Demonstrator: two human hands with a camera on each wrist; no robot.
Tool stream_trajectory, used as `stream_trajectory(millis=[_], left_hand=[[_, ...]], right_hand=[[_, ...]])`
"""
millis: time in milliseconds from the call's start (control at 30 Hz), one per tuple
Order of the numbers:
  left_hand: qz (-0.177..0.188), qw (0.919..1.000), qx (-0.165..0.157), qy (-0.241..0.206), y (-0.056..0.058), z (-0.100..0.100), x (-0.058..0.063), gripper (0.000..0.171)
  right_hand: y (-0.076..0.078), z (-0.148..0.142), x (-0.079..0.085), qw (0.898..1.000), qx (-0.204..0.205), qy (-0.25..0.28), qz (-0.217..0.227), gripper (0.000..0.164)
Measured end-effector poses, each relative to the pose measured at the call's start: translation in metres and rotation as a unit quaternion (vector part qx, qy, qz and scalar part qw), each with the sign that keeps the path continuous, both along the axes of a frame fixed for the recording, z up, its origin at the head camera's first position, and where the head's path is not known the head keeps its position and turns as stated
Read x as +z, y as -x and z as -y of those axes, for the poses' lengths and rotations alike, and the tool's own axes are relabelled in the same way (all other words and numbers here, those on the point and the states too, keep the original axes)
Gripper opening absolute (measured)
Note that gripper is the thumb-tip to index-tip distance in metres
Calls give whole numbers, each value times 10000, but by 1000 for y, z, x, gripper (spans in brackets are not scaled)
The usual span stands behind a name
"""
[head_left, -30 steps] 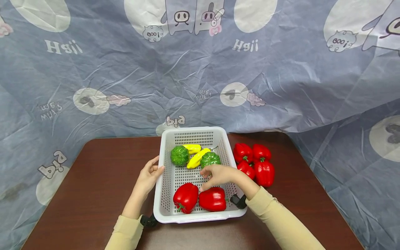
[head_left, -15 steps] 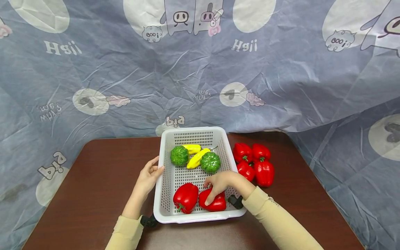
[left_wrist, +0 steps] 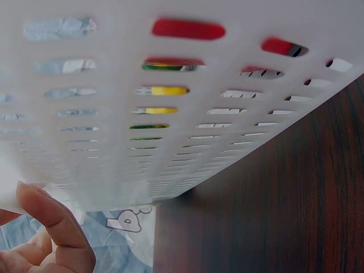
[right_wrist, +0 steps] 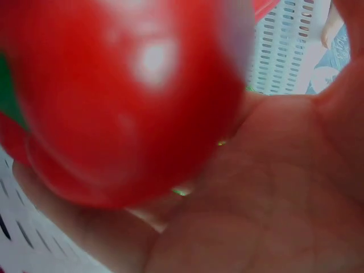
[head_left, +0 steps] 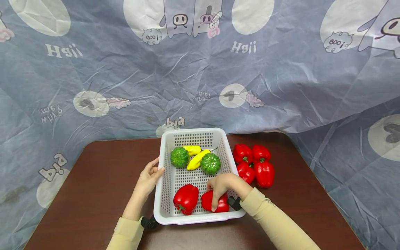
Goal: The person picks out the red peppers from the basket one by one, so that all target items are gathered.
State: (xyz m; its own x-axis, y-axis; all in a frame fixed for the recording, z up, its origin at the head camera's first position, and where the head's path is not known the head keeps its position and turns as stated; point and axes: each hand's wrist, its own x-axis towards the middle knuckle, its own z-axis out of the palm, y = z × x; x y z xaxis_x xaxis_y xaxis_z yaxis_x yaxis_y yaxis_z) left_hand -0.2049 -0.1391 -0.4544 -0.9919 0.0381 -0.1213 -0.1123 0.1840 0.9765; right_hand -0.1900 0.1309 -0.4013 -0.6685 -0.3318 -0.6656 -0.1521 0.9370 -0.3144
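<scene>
A white slotted plastic basket [head_left: 190, 219] sits on the table. My left hand [head_left: 149, 177] holds its left rim, thumb over the edge and fingers outside; the left wrist view shows the curled fingers [left_wrist: 57, 227] at the wall. In the basket's front right part, my right hand [head_left: 222, 185] grips a red bell pepper [head_left: 207, 201], thumb on the near side and fingers behind. Close up, this red bell pepper [right_wrist: 131, 114] lies against the fingers and palm. A second red bell pepper [head_left: 186, 198] lies to its left, apart from the hand.
Two green pumpkin-shaped vegetables [head_left: 210, 163] and two yellow peppers [head_left: 199, 159] lie in the back of the basket. Several red bell peppers [head_left: 264, 173] are grouped on the brown table [head_left: 93, 194] to the right. A printed grey-blue cloth [head_left: 187, 76] hangs behind.
My right hand has come down toward the front of the basket and taken hold of the red bell pepper, which has shifted slightly right. The left hand stays on the rim.
</scene>
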Motion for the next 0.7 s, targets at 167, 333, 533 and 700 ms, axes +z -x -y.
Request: stream_trajectory(millis=[167, 333, 533, 700], left_hand=[[-12, 10000, -20, -21, -1, -1, 1, 58], [-7, 10000, -23, -27, -1, -1, 1, 58], [52, 10000, 1, 38, -1, 0, 0, 59], [43, 10000, -11, 57, -2, 0, 0, 59]], right_hand=[[0, -3, 1, 9995, 144, 256, -74, 51], [4, -10, 7, 9948, -36, 1010, -141, 53], [7, -19, 16, 9847, -271, 1695, -296, 53], [7, -26, 22, 9650, -537, 2553, -278, 55]])
